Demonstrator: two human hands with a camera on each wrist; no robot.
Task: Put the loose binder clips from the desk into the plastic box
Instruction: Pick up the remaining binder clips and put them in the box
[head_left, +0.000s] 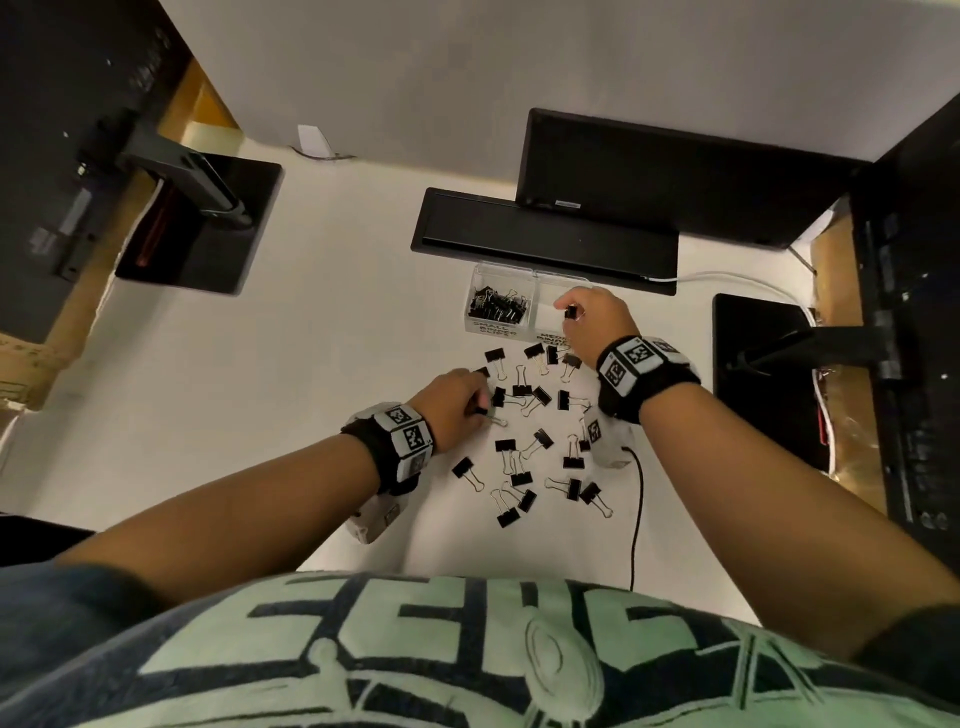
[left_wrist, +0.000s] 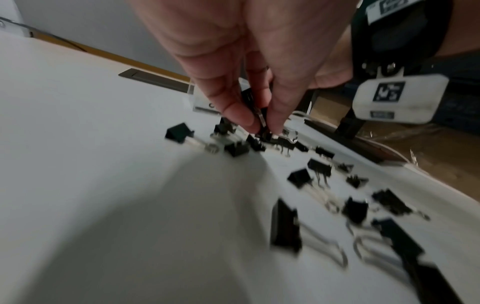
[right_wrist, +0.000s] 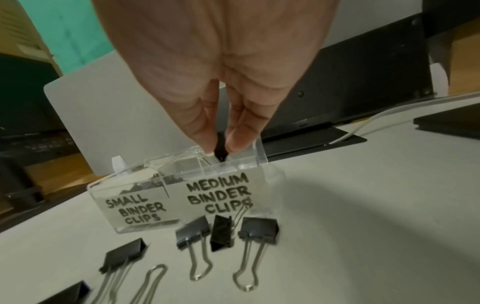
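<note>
A clear plastic box (head_left: 535, 283) (right_wrist: 257, 152) has two compartments, labelled SMALL BINDER CLIPS and MEDIUM BINDER CLIPS. The small side is full of black clips. My right hand (head_left: 569, 314) (right_wrist: 221, 147) pinches a black binder clip (head_left: 570, 312) (right_wrist: 221, 152) right over the medium compartment. My left hand (head_left: 480, 410) (left_wrist: 262, 131) pinches another binder clip (head_left: 482, 411) (left_wrist: 262, 121) just above the desk, at the left of the pile. Several loose black clips (head_left: 519, 452) (left_wrist: 298, 176) (right_wrist: 193, 230) lie scattered on the white desk (head_left: 332, 332) in front of the box.
A black monitor base (head_left: 545, 239) and monitor (head_left: 675, 171) stand just behind the box. Another black stand (head_left: 208, 228) is at the far left, a black pad (head_left: 758, 374) at the right. A black cable (head_left: 636, 499) runs from my right wrist over the near desk edge.
</note>
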